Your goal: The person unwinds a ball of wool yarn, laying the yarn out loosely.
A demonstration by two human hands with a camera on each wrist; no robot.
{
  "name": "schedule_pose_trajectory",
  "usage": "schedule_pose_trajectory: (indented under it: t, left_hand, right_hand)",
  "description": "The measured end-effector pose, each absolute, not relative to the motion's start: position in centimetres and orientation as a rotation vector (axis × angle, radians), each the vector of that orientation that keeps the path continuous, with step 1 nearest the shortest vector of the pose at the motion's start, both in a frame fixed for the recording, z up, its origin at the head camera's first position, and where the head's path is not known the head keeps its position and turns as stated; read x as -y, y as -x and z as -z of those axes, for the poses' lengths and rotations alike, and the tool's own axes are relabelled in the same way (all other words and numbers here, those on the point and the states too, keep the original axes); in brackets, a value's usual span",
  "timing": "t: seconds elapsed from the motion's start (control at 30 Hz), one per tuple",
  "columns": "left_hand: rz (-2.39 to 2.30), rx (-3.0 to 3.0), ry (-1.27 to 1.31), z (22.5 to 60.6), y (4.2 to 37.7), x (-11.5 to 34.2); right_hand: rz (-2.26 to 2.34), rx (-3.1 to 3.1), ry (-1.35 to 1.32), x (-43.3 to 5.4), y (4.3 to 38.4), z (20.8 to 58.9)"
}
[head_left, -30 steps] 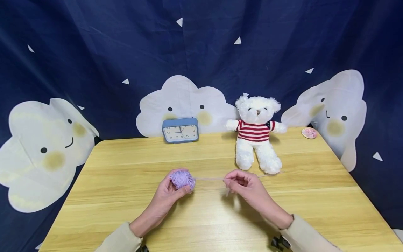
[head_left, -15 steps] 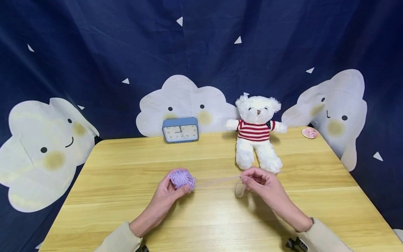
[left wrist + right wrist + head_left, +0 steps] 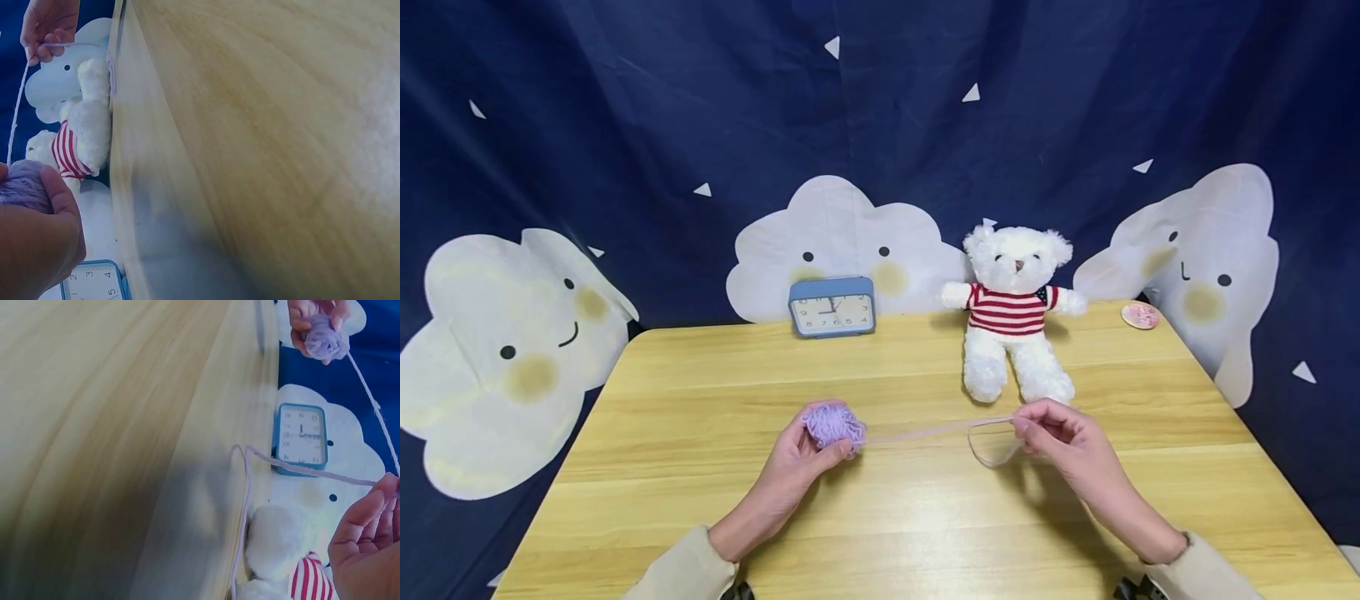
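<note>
A small ball of lilac yarn (image 3: 833, 427) is gripped in my left hand (image 3: 790, 475), thumb over its near side and fingers behind it. From the ball a strand of yarn (image 3: 925, 432) stretches across to my right hand (image 3: 1075, 446), which pinches it between thumb and fingertips. Below the right fingertips the loose end of the strand hangs in a loop. In the right wrist view the strand (image 3: 319, 471) trails from the right hand (image 3: 369, 531) down toward the table. Both hands are above the table, apart from each other.
A white teddy bear (image 3: 1009, 321) in a red-striped shirt sits at the table's back right. A blue alarm clock (image 3: 832, 307) stands at the back, left of it. A round pink disc (image 3: 1140, 315) lies in the far right corner. The wooden table (image 3: 700, 367) meets a dark blue curtain (image 3: 895, 117).
My right hand has moved to the right, away from the ball, drawing the strand longer. The loop under it has widened. My left hand keeps its place with the yarn ball.
</note>
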State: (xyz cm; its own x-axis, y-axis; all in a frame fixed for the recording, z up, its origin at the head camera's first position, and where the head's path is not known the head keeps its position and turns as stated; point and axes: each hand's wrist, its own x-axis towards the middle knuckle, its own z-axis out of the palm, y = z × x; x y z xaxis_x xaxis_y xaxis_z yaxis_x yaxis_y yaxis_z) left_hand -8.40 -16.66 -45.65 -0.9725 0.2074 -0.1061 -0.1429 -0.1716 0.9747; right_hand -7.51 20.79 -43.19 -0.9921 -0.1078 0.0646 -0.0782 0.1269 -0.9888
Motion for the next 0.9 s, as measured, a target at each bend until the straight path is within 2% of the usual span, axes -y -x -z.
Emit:
schedule_pose_trajectory:
  t: [0.9]
  left_hand:
    - [-2.234, -1.85, -0.069, 45.8, 8.4, 17.0]
  right_hand:
    - [2.133, -2.443, -0.014, -26.2, 7.9, 43.9]
